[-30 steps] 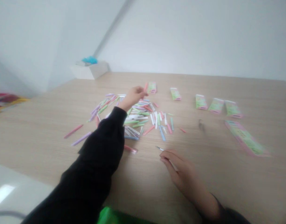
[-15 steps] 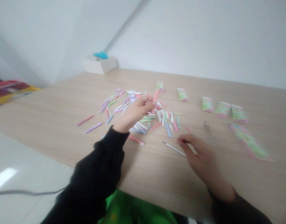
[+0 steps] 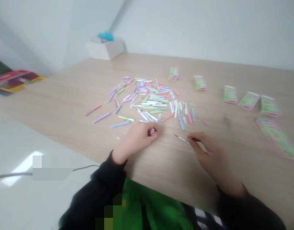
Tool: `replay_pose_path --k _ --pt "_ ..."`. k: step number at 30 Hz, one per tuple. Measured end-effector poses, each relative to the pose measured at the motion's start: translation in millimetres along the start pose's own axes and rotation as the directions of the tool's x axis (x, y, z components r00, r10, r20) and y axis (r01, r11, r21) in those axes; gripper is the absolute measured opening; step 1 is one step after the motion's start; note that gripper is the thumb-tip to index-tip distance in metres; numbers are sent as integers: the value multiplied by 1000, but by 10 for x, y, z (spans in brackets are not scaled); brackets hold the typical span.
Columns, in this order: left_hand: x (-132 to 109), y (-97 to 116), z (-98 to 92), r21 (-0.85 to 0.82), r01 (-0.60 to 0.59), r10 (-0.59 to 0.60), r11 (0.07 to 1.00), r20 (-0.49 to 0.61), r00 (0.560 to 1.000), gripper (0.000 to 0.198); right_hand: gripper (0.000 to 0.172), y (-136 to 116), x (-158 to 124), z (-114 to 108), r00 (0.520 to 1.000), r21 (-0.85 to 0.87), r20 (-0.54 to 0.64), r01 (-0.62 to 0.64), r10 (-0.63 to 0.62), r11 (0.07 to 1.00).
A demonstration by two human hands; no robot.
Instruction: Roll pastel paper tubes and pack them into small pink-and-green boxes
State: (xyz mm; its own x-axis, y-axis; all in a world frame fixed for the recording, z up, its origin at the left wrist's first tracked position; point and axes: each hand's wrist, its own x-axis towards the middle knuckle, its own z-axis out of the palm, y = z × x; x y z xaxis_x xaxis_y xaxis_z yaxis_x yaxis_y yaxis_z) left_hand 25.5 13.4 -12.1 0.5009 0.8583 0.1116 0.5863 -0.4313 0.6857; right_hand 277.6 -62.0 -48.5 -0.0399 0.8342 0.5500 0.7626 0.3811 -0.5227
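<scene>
My left hand (image 3: 135, 139) is closed around a reddish pen barrel (image 3: 151, 131), whose round end faces me while the rest is hidden in the fingers. To its right, my right hand (image 3: 206, 153) has thumb and forefinger pinched together. A thin white pen refill (image 3: 180, 137) lies at those fingertips, its dark tip pointing left. What the pinch holds, if anything, is too blurred to make out. Beyond both hands spreads a loose pile of pastel pen parts (image 3: 151, 103) in pink, green, blue, purple and white.
Several green-and-pink packets (image 3: 249, 100) stand along the right, with a long flat packet (image 3: 278, 137) lying in front of them. At the far left corner is a white box (image 3: 105, 49) with blue material on top. A cable (image 3: 15, 175) crosses the floor.
My left hand has come down from the pile towards the table's front, bringing the upright coral barrel with it. My right fingertips are closer to the refill, which stays in place. The view has shifted.
</scene>
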Motion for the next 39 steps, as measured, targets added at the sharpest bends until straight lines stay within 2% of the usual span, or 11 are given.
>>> replay_pose_path --k 4,8,11,15,18,21,24,28,31,35,39 --pt "-46 -136 195 -138 51 -50 989 8 999 12 7 -21 -23 3 1000 -1 16 9 -9 1000" --pt "-43 -183 220 -141 56 -61 988 -31 998 12 8 6 -57 62 1000 -11 20 -9 10 1000" --pt "-41 -203 227 -144 57 -66 988 -59 996 16 10 70 -89 137 997 -2 65 -37 37 999" --pt "-58 -224 277 -237 68 -90 969 -84 992 23 13 226 -52 131 989 -10 88 -116 116 993" --pt "-73 -218 292 -423 100 -175 901 -143 974 28 11 369 56 18 965 0 0 -264 264 965" --pt "-102 -192 272 -662 111 -258 741 -129 957 29 8 397 187 -61 917 120 -111 -369 382 922" --pt "-155 -154 251 -778 121 -201 617 -7 979 30 7 198 309 -31 905 252 -133 -362 403 897" --pt "-216 -100 255 -812 116 -98 571 73 992 27 11 -268 432 64 933 360 -152 -256 327 897" --pt "-233 -72 269 -824 130 -51 551 122 991 26 11 -529 474 109 952 387 -170 -174 256 905" --pt "-244 -66 286 -826 126 3 549 153 988 27 12 -644 454 162 962 375 -181 -126 206 918" --pt "-254 -74 301 -836 116 14 536 146 989 25 19 -636 415 223 962 411 -157 -142 223 901"
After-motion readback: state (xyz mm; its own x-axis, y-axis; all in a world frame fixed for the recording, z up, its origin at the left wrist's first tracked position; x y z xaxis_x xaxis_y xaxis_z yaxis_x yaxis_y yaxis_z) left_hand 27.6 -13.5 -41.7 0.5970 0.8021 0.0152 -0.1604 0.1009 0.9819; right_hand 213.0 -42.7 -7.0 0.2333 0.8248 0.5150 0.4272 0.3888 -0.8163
